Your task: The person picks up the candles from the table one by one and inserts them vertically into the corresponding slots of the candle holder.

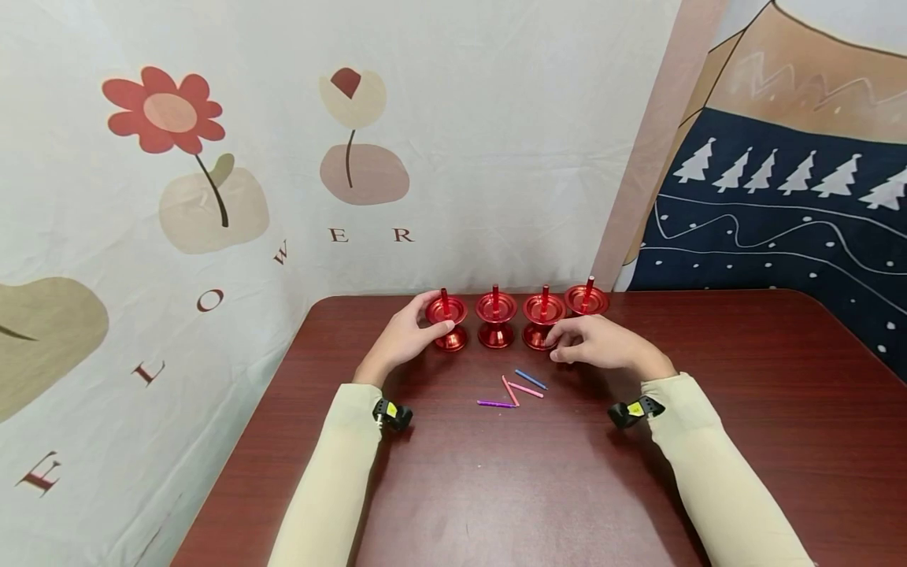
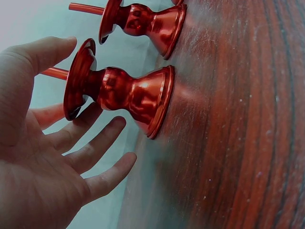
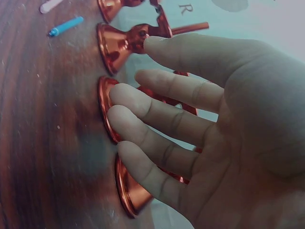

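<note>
Several shiny red metal candle holders stand in a row at the back of the table. Around the leftmost candle holder (image 1: 452, 339) my left hand (image 1: 405, 337) is spread, thumb at the dish's near side and fingers behind it. The left wrist view shows that holder's stem (image 2: 114, 89) bare, with the fingers loosely extended beside it. My right hand (image 1: 602, 343) is by the right end of the row, fingers lightly bent and holding nothing. It partly hides the rightmost candle holder (image 1: 586, 298) and overlaps the base of the candle holder (image 1: 544, 309) left of it.
In front of the row lie thin coloured sticks like small candles: a blue stick (image 1: 531, 379), a purple stick (image 1: 495, 404) and two pink ones, a pink stick (image 1: 527, 390) among them. A printed cloth (image 1: 496, 157) hangs behind the brown table (image 1: 453, 488).
</note>
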`<state>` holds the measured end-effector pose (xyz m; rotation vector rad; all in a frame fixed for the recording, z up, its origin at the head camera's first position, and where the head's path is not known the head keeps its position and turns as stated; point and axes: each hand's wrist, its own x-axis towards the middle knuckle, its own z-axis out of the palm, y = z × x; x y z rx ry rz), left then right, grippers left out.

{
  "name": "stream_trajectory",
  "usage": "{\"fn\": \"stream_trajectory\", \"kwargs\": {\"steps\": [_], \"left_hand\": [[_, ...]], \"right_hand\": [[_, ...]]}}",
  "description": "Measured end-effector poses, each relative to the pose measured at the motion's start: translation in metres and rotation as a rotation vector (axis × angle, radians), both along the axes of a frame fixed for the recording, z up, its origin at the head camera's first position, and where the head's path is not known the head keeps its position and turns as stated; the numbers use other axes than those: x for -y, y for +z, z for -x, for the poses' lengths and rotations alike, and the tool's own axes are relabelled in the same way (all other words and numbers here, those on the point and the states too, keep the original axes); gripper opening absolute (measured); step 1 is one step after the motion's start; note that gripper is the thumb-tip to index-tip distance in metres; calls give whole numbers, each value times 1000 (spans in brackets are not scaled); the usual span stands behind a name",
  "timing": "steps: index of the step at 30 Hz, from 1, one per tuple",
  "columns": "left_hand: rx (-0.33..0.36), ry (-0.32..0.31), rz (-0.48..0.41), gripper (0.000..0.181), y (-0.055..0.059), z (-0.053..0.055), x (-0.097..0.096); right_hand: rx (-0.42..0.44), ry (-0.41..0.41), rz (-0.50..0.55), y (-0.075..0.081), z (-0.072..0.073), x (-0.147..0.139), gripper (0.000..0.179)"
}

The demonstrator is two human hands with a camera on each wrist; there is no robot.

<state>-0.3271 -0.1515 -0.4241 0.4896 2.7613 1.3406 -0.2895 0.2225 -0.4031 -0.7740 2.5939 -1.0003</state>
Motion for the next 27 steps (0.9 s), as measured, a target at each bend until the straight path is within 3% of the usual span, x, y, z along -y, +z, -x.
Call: {"fn": "stream_trajectory", "kwargs": {"steps": [16, 27], "left_hand": [[3, 8, -33, 78, 1, 1, 2], [19, 22, -15, 80, 2, 0, 3]], "right_hand": [[-67, -78, -19, 7, 2, -19, 26], [-19, -123, -49, 8, 1, -30, 29]]}}
